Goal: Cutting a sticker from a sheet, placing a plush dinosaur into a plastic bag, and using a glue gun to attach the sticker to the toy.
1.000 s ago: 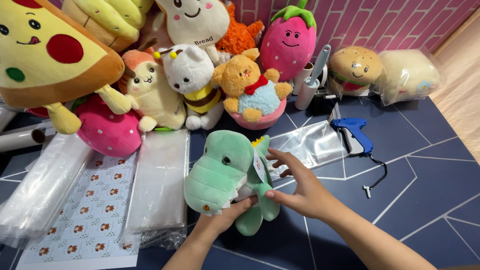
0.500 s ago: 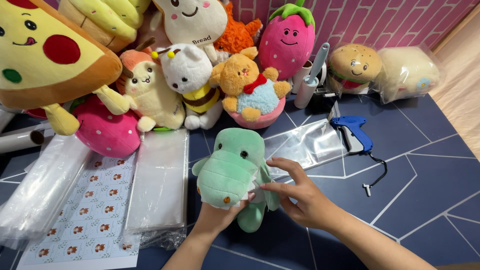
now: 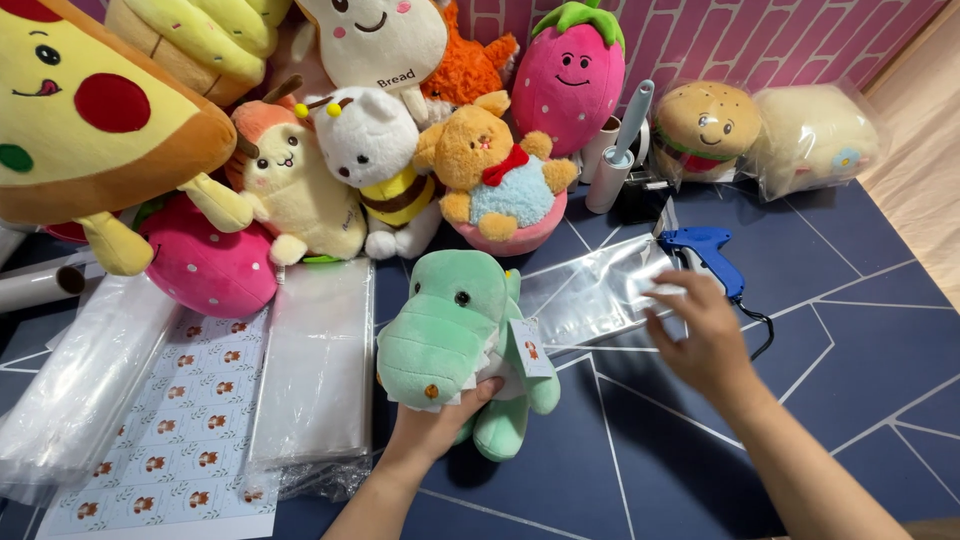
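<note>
My left hand [image 3: 432, 425] grips a green plush crocodile [image 3: 455, 330] from below, holding it upright over the dark blue table [image 3: 860, 350]; a small paper tag [image 3: 527, 347] hangs at its side. My right hand [image 3: 700, 335] is stretched out to the right, fingers spread, touching the edge of a clear plastic bag [image 3: 590, 295] that lies flat on the table. A blue tagging gun [image 3: 705, 255] lies just beyond that hand.
A row of plush toys lines the back: pizza slice [image 3: 90, 120], pink strawberry [image 3: 575, 75], bear in a cup [image 3: 500, 180], burger [image 3: 708, 120] and a bagged cream toy [image 3: 812, 135]. Stacks of clear bags [image 3: 315, 360] and a sticker sheet [image 3: 170, 420] lie at the left.
My right hand has left the crocodile's tag and moved right onto the clear bag. The left hand has turned the crocodile more upright.
</note>
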